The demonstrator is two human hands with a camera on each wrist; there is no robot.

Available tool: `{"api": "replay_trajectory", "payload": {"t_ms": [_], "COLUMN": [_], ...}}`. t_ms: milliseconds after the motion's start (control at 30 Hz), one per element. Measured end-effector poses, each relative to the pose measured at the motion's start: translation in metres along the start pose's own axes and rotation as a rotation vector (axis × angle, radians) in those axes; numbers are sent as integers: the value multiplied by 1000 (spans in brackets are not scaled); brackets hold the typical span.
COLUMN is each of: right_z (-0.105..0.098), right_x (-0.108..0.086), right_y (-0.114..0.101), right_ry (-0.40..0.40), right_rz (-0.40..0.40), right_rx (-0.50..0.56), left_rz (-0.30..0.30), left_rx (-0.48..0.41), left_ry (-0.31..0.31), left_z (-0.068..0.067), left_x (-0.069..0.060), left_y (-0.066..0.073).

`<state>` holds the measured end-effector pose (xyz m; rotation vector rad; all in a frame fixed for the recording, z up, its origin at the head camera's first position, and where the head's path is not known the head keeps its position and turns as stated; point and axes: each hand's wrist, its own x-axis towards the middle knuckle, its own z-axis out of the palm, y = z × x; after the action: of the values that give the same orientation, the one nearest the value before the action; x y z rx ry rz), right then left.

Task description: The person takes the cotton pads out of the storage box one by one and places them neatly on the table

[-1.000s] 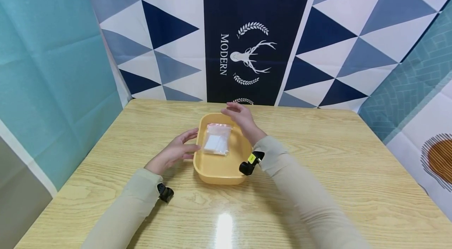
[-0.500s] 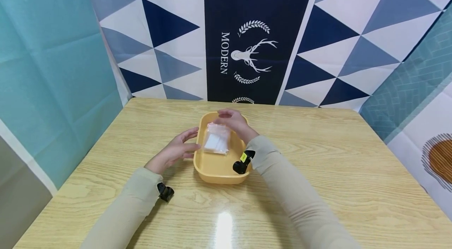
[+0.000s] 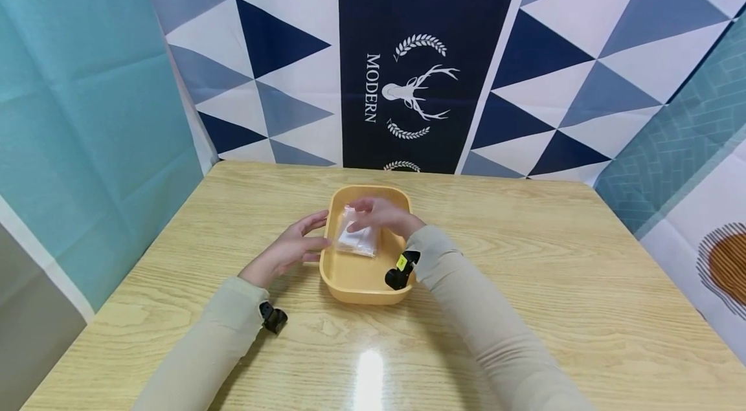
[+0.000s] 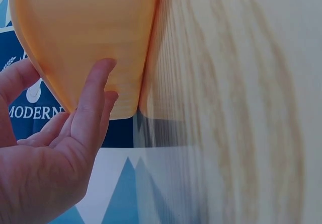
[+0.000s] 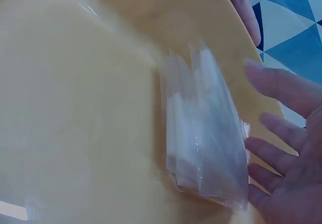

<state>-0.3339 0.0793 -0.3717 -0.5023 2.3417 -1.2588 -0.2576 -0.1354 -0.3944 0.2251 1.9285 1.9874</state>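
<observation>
A yellow-orange plastic basin [image 3: 361, 278] stands on the wooden table. Inside lie several clear zip bags [image 3: 355, 244] with white contents, stacked together. My left hand [image 3: 291, 249] is at the basin's left side, fingers spread and fairly straight along its outer wall [image 4: 85, 27]. Over the far part of the basin is my right hand [image 3: 381, 215], blurred, with its fingers above the bags. In the right wrist view the right hand [image 5: 294, 168] has relaxed fingers beside the bags [image 5: 201, 133]. Some fingertips are at their edge, and no grip shows.
The wooden table [image 3: 524, 268] runs around the basin on all sides. A patterned cloth [image 3: 291, 61] hangs behind the table's far edge, and a teal cloth [image 3: 87, 107] hangs at the left. Small black cameras sit on both wrists.
My right hand has moved from the basin's far right rim leftward, then down and nearer over the bags. The left hand and the basin have stayed in place.
</observation>
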Motion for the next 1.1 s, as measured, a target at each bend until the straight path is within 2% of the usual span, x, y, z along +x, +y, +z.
{"api": "replay_trajectory", "payload": {"t_ms": [167,333,567,700,1100], "right_z": [1,1,0,0,-3], "right_x": [0,0,1,1,0], "right_y": [2,4,4,4,1], "right_ry": [-81,-133,-198,-193,-144], "right_rz": [16,24,77,81,-13], "right_rx": [-55,-85,-110,-125,-115], "left_rz": [2,2,6,7,3], "left_rx": [-4,8,9,6,1], "left_ry": [-5,-1,-5,0,0], "left_z": [-1,-1,-1,-1,-1], "left_x": [1,1,0,0,0], "left_y": [-2,-3,-3,-2,-1]}}
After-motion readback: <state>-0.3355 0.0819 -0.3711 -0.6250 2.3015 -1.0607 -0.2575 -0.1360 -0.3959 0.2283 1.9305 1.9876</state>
